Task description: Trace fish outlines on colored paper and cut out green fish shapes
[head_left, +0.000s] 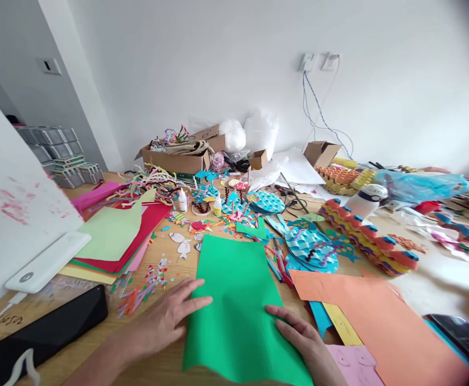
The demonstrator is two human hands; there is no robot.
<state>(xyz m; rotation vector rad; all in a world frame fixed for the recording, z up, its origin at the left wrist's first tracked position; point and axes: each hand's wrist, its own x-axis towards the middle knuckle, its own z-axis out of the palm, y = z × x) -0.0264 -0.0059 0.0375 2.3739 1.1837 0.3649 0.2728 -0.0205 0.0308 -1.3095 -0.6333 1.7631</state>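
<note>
A green paper sheet (236,300) lies flat on the wooden table (166,252) right in front of me. My left hand (170,316) rests palm down at the sheet's left edge, fingers spread and tips on the paper. My right hand (302,338) lies flat on the sheet's lower right part, fingers pointing left. Neither hand grips anything.
A stack of coloured paper (117,241) and a white power bank (45,262) lie at the left, a black pouch (45,327) nearer me. Orange paper (371,316), blue paper fish (310,246), glue bottles (182,200), cardboard boxes (178,155) and scraps crowd the rest.
</note>
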